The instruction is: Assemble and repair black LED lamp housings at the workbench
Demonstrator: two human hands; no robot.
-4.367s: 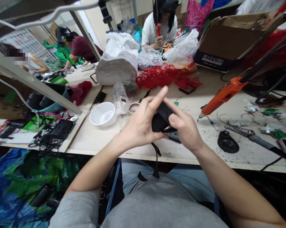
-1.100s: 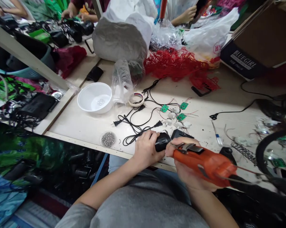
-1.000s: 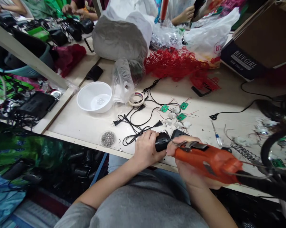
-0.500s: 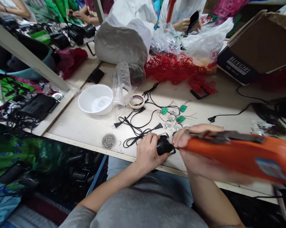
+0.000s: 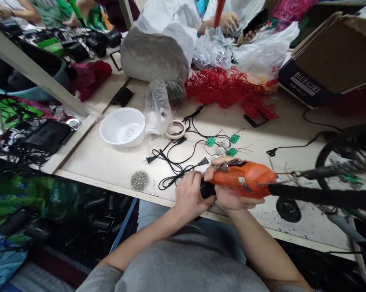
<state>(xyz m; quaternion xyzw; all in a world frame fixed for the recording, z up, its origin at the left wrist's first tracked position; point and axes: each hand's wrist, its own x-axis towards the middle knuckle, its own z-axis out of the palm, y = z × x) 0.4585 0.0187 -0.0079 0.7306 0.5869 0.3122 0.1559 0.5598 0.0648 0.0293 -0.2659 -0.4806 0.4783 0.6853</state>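
Note:
My left hand (image 5: 189, 195) is closed around a small black plastic part (image 5: 204, 189) at the near edge of the table (image 5: 110, 162). My right hand (image 5: 231, 196) grips an orange electric screwdriver (image 5: 245, 179), its nose pressed against the black part. The tool's black cable (image 5: 319, 196) runs off to the right. Black power cords (image 5: 173, 156) lie just beyond my left hand, and small green circuit boards (image 5: 231, 145) with thin wires sit a little farther out.
A white bowl (image 5: 123, 126), a tape roll (image 5: 175, 129) and a small dish of screws (image 5: 138, 180) lie left of my hands. Red netting (image 5: 228, 87), plastic bags (image 5: 158, 48) and a cardboard box (image 5: 331, 56) stand behind. Other people's hands (image 5: 230, 20) work at the far side.
4.4 s ago both hands held the black part and the screwdriver lay on the table. My right hand now holds the tool, which has swung in and steadied against the part.

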